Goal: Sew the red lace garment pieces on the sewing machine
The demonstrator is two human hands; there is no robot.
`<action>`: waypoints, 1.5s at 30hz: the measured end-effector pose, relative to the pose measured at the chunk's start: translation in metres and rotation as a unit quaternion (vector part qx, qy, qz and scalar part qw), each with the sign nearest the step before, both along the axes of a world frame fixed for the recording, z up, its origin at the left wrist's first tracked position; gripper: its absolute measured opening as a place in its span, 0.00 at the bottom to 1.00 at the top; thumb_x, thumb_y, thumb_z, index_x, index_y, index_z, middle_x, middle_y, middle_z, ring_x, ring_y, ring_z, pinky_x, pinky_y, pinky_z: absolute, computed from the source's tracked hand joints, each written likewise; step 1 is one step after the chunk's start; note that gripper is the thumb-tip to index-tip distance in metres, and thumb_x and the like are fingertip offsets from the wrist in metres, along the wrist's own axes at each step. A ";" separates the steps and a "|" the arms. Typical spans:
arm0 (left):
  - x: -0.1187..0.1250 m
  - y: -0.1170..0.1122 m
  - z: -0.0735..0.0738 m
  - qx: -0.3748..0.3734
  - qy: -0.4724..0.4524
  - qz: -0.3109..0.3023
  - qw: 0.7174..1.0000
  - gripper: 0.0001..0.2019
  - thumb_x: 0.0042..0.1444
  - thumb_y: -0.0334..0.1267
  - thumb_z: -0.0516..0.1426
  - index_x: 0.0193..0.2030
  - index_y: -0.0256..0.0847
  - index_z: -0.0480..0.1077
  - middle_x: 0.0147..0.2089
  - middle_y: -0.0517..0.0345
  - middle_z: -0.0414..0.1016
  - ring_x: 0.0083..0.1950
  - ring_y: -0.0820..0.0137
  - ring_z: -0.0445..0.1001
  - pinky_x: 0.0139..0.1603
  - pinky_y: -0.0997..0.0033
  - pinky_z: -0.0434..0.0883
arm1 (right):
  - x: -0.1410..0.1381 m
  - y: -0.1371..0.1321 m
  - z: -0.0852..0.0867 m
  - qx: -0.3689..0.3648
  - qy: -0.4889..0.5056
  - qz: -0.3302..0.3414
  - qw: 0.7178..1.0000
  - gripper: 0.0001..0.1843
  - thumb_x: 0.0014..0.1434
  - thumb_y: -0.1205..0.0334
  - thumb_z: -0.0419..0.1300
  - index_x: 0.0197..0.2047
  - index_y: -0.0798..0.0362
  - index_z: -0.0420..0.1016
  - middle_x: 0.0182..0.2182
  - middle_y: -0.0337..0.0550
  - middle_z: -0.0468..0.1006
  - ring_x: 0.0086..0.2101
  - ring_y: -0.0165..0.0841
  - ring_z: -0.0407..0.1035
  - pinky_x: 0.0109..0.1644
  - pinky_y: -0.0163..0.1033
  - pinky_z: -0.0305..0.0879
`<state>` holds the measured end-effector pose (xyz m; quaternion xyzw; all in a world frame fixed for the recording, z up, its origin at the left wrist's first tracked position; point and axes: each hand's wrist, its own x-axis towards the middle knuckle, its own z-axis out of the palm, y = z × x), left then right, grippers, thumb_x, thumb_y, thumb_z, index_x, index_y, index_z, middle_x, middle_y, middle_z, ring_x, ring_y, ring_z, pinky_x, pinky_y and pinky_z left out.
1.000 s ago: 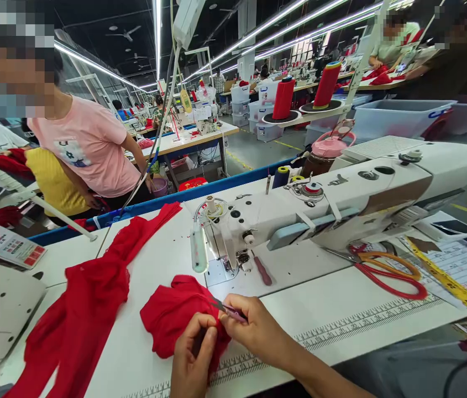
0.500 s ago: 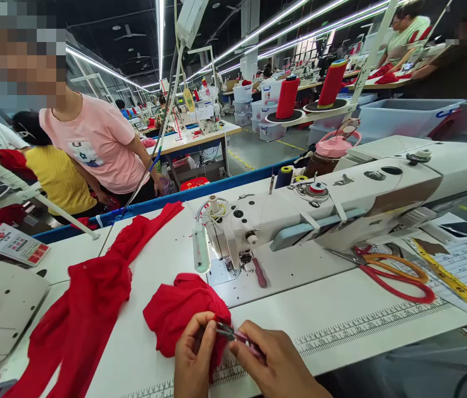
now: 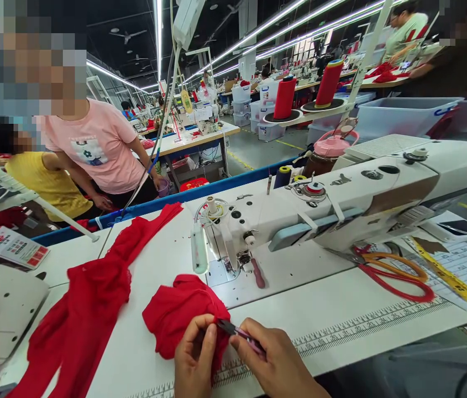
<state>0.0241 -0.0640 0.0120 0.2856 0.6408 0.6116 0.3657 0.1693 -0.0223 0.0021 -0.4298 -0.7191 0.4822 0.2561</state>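
Observation:
A bunched piece of red fabric (image 3: 183, 312) lies on the white sewing table in front of me. My left hand (image 3: 195, 351) pinches its near edge between thumb and forefinger. In my right hand (image 3: 268, 354) are small thread snips (image 3: 239, 333) with dark blades and a pinkish handle. Their blade tips reach the fabric edge right beside my left fingertips. Just beyond the fabric stands the white sewing machine (image 3: 258, 215), its needle area close to the cloth. Another long red fabric piece (image 3: 96, 298) stretches over the table to the left.
Orange-and-red-handled scissors (image 3: 394, 271) lie right of the machine, near a yellow tape measure (image 3: 452, 279) and papers. A printed ruler strip (image 3: 341, 326) runs along the front edge. Beyond the table stands a person in a pink shirt (image 3: 96, 149).
The snips' blades look closer together now, at the same fabric edge. My hands have barely moved. The people at the left have shifted slightly.

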 end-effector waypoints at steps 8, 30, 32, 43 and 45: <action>0.005 0.001 -0.007 0.079 0.130 0.035 0.988 0.17 0.51 0.56 0.66 0.32 0.43 0.80 0.35 0.55 0.76 0.40 0.64 0.74 0.43 0.73 0.73 | -0.002 -0.001 -0.006 -0.073 0.074 0.009 0.994 0.25 0.68 0.40 0.51 0.28 0.50 0.56 0.22 0.31 0.54 0.24 0.28 0.48 0.27 0.35 0.45; 0.009 0.000 -0.011 0.063 0.066 0.012 0.996 0.18 0.50 0.56 0.67 0.33 0.42 0.79 0.35 0.56 0.76 0.38 0.67 0.74 0.41 0.77 0.72 | -0.002 0.013 0.014 0.008 0.069 -0.039 0.997 0.09 0.60 0.54 0.61 0.35 0.50 0.70 0.22 0.30 0.62 0.24 0.28 0.54 0.28 0.33 0.51; 0.009 -0.001 -0.009 0.067 0.080 -0.007 0.995 0.17 0.52 0.56 0.65 0.32 0.42 0.78 0.33 0.57 0.75 0.37 0.68 0.73 0.41 0.77 0.71 | -0.008 0.015 0.018 0.061 0.050 -0.029 0.996 0.04 0.60 0.61 0.57 0.33 0.50 0.70 0.21 0.31 0.63 0.23 0.27 0.55 0.29 0.33 0.52; 0.001 -0.002 -0.002 0.004 0.121 -0.076 0.990 0.19 0.55 0.57 0.62 0.28 0.42 0.73 0.28 0.61 0.70 0.31 0.71 0.68 0.34 0.77 0.66 | -0.011 0.029 0.015 -0.040 0.120 -0.023 0.992 0.16 0.60 0.62 0.55 0.25 0.50 0.51 0.21 0.30 0.51 0.24 0.27 0.47 0.25 0.34 0.45; 0.001 -0.002 -0.002 -0.004 0.091 -0.080 0.993 0.20 0.54 0.58 0.62 0.28 0.42 0.72 0.28 0.61 0.69 0.31 0.71 0.66 0.34 0.77 0.66 | -0.010 0.031 0.016 -0.054 0.138 -0.018 0.989 0.17 0.62 0.60 0.55 0.25 0.50 0.51 0.22 0.30 0.52 0.25 0.27 0.47 0.26 0.33 0.46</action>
